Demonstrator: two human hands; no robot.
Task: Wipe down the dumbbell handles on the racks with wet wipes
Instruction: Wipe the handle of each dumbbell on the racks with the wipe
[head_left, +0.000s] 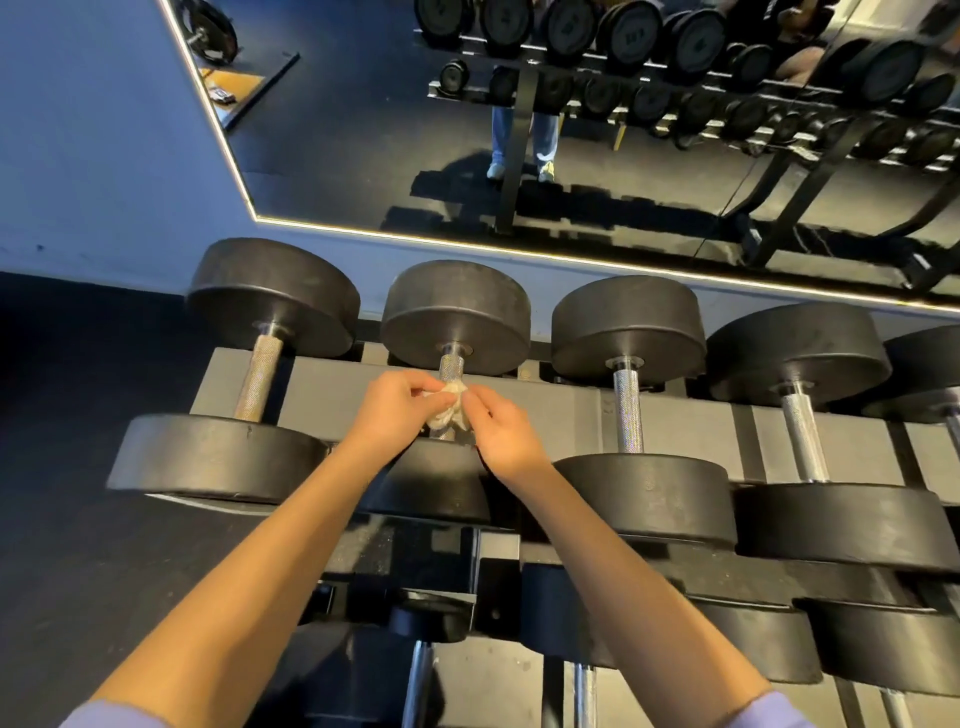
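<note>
Head view, looking down on the top tier of a dark rack (571, 410), where black round-headed dumbbells are laid side by side with their bars running away from the viewer. A crumpled pale wet wipe (451, 402) is held at the knurled handle (451, 366) of the second dumbbell (457, 312) from the left, over the near half of the bar. The wipe is pinched from the left by the thumb and fingertips of the left hand (395, 410) and from the right by the curled fingers of the right hand (506, 436). Both hands are closed on it and almost meet above the bar. The wipe seems to be bunched against the handle, though whether it is wrapped fully round cannot be told, since the hands cover that part. The far end of the handle shows bare and shiny under the far head.

The first dumbbell (270, 296) lies just to the left, with a duller, brownish bar. The third dumbbell (628, 322) lies just to the right, and a fourth dumbbell (797, 348) lies beyond it. Further dumbbells are seen on the lower tier (753, 644). A mirror (363, 156) with a lit edge is mounted on the blue wall behind the rack. Racks of dumbbells and a person's legs in jeans are reflected in it. Pale purple sleeves (763, 712) are seen at the bottom corners.
</note>
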